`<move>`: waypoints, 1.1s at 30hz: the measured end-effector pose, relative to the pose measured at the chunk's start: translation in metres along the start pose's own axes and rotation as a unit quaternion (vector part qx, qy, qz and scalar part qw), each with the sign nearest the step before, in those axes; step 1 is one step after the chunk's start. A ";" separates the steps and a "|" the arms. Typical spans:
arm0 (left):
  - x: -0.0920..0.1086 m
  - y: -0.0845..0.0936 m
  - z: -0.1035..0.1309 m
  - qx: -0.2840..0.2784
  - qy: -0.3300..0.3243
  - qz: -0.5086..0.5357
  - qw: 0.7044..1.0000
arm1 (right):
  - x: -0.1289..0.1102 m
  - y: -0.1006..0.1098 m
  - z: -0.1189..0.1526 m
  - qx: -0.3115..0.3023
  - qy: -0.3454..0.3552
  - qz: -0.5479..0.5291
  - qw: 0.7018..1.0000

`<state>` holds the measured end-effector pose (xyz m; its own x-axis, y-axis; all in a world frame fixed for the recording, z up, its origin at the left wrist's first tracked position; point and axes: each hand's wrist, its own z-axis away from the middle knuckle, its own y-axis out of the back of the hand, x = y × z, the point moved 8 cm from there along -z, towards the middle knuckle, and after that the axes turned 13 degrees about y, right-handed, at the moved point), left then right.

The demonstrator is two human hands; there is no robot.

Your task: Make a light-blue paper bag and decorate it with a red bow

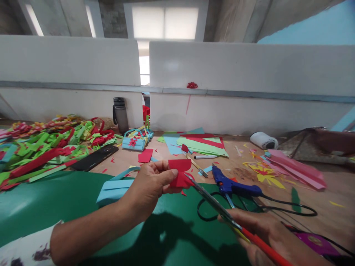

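My left hand (pixel 149 183) pinches a small red paper piece (pixel 179 166) between thumb and fingers, above the green mat (pixel 116 229). Its lower right edge meets the tips of the scissors (pixel 212 201). My right hand (pixel 263 229) is closed around the scissors' red and yellow handles at the lower right; the fingers are partly out of frame. The blades point up and to the left and look nearly closed. A light blue paper bag (pixel 115 190) lies behind my left wrist. Another red paper piece (pixel 145 156) rests on the table behind the hand.
A blue glue gun (pixel 235 184) with a looping black cord lies right of centre. Coloured paper sheets (pixel 205 145), a pen (pixel 205 157) and a phone (pixel 94 157) are on the table. Green and red strips (pixel 55 144) pile up leftward near a bottle (pixel 120 116). White panels (pixel 249 74) stand behind.
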<state>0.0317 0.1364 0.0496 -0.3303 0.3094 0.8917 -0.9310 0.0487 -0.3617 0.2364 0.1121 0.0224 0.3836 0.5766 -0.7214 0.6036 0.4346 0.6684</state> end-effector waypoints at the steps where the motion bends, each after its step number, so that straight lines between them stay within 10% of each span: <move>1: 0.000 0.000 0.000 -0.002 -0.001 0.002 1.000 | -0.001 0.000 0.000 -0.004 -0.002 -0.001 1.000; 33: -0.002 0.000 0.001 0.004 0.010 0.003 1.000 | -0.007 -0.001 0.005 -0.017 -0.027 0.022 0.999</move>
<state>0.0317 0.1349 0.0480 -0.3335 0.3279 0.8839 -0.9300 0.0396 -0.3655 0.2363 0.1045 0.0254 0.4463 0.5582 -0.6994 0.5616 0.4337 0.7046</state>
